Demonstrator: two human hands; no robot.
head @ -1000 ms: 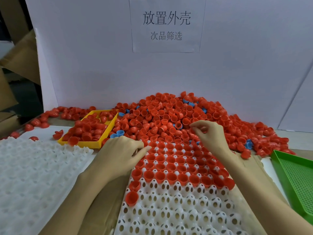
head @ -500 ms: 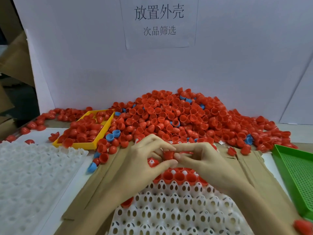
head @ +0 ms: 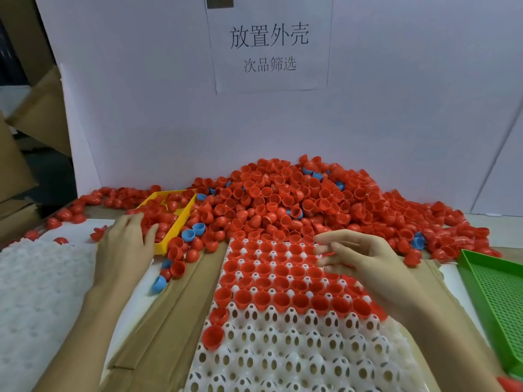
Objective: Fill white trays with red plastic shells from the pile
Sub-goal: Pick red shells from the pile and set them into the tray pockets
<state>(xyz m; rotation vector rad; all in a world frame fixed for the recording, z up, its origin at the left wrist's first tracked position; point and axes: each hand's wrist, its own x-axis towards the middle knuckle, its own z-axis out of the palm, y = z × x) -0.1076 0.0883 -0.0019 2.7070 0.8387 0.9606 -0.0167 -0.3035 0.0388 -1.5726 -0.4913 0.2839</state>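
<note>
My left hand [head: 124, 247] lies spread over the yellow tray [head: 172, 233], apparently empty. My right hand [head: 359, 258] hovers, fingers loose, above the white tray [head: 283, 349]; red shells [head: 283, 193] heap just beyond.

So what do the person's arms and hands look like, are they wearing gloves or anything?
No gloves. The left hand and right hand are both bare, and so are the forearms all the way down to the bottom of the picture: no sleeves or cuffs show. I can see no watch, ring, bracelet or marking on either one.
</note>
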